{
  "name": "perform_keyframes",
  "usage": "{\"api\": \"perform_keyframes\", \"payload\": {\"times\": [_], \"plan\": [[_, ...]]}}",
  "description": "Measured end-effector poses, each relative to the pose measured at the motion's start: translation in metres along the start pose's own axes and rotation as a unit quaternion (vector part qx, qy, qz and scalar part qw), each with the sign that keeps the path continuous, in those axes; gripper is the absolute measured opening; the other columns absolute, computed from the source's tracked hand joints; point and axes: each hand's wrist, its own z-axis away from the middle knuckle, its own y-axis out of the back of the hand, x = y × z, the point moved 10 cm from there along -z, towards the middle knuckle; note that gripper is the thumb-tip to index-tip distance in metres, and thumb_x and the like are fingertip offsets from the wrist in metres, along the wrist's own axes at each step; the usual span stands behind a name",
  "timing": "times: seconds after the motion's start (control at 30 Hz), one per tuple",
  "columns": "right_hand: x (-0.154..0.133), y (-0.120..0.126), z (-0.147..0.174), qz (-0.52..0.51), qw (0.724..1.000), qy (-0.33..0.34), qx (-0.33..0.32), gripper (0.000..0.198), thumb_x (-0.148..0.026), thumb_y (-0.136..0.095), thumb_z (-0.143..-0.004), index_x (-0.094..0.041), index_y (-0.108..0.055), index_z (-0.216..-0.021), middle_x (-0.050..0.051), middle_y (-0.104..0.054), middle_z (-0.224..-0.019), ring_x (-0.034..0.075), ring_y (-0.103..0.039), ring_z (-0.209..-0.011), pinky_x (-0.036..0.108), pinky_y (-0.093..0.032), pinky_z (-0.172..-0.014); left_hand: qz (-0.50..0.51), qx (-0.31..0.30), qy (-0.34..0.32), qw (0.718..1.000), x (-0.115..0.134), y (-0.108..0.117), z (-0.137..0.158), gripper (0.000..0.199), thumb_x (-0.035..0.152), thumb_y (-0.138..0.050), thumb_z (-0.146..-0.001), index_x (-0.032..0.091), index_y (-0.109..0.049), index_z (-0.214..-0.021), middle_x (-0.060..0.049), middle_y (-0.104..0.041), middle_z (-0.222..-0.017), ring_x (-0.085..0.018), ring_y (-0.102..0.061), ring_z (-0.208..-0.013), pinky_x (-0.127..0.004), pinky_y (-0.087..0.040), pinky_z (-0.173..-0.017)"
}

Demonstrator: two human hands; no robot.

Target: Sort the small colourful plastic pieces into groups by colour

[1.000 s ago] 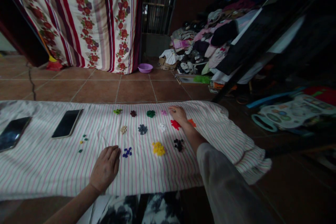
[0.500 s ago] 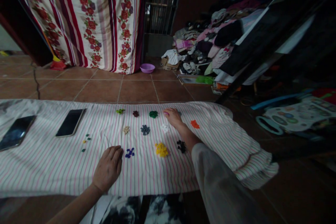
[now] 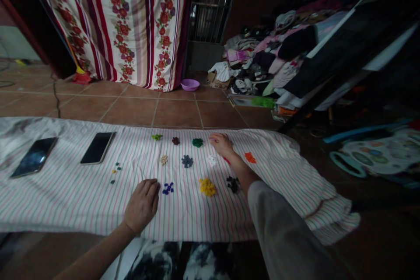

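My right hand (image 3: 223,144) reaches to the far side of a striped cloth, its fingers pinched together; a hint of pink shows at the tips, but what they hold is hidden. Just below it lies a pile of small white pieces (image 3: 212,160), and left of it a dark green pile (image 3: 197,142). Under my right wrist a bit of red (image 3: 227,160) peeks out. My left hand (image 3: 141,203) rests on the cloth with fingers bent and together, their tips beside a few dark blue pieces (image 3: 168,188). Whether it holds anything is not visible.
More small piles lie around: yellow (image 3: 207,187), black (image 3: 232,184), grey (image 3: 187,161), beige (image 3: 163,160), brown (image 3: 176,141), lime (image 3: 156,137) and orange (image 3: 250,157). Several loose green and yellow bits lie near two phones (image 3: 97,148) at left. Beyond sits a purple basin (image 3: 190,85).
The whole view has shifted, so things sit a little further right. My right hand stays at the far side, and red now shows beneath its wrist. My left hand rests as before.
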Motion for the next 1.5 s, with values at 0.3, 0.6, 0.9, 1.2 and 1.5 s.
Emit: {"api": "perform_keyframes", "payload": {"times": [0.3,0.6,0.9,1.2,1.5], "plan": [[-0.041,-0.029,-0.002,0.014,0.996,-0.005,-0.089,0.045,-0.027,-0.07,-0.074,-0.018,-0.061,-0.117,0.009,-0.064,-0.104,0.02,-0.06,-0.096,0.028,-0.045,-0.084,0.017,0.008,0.008,1.0,-0.001,0.002,-0.001,0.022,0.011,-0.046,-0.085,0.016,-0.058,-0.103,-0.008,-0.063,-0.1,-0.02,-0.055,-0.097,-0.038,-0.051,-0.088],[-0.044,-0.054,-0.004,0.032,0.992,-0.032,-0.12,0.052,-0.031,-0.074,-0.073,-0.015,-0.058,-0.119,0.014,-0.058,-0.113,0.021,-0.06,-0.096,0.028,-0.043,-0.083,0.018,0.015,0.009,1.0,-0.002,0.0,0.001,0.024,0.01,-0.046,-0.084,0.016,-0.058,-0.104,-0.009,-0.063,-0.102,-0.021,-0.056,-0.099,-0.04,-0.051,-0.09],[-0.049,-0.061,-0.011,0.017,0.994,-0.01,-0.111,0.045,-0.024,-0.073,-0.072,-0.015,-0.061,-0.115,0.009,-0.06,-0.105,0.018,-0.058,-0.093,0.026,-0.042,-0.083,0.022,0.009,0.014,1.0,-0.004,-0.001,0.001,0.024,0.011,-0.044,-0.086,0.018,-0.059,-0.104,-0.009,-0.063,-0.102,-0.022,-0.057,-0.098,-0.041,-0.052,-0.088],[-0.048,-0.055,-0.009,-0.027,0.994,0.022,-0.1,0.051,-0.023,-0.072,-0.072,-0.019,-0.058,-0.121,0.01,-0.06,-0.115,0.017,-0.059,-0.092,0.029,-0.044,-0.084,0.012,0.009,0.008,1.0,-0.002,-0.001,0.001,0.025,0.01,-0.044,-0.085,0.017,-0.058,-0.105,-0.009,-0.063,-0.103,-0.022,-0.057,-0.098,-0.041,-0.051,-0.089],[-0.045,-0.054,-0.008,-0.004,0.994,-0.007,-0.104,0.045,-0.024,-0.07,-0.075,-0.017,-0.06,-0.119,0.01,-0.063,-0.112,0.016,-0.061,-0.089,0.027,-0.045,-0.082,0.016,0.004,0.014,1.0,-0.004,-0.002,0.0,0.023,0.011,-0.046,-0.085,0.016,-0.058,-0.104,-0.009,-0.063,-0.102,-0.022,-0.056,-0.098,-0.041,-0.051,-0.088]]}}
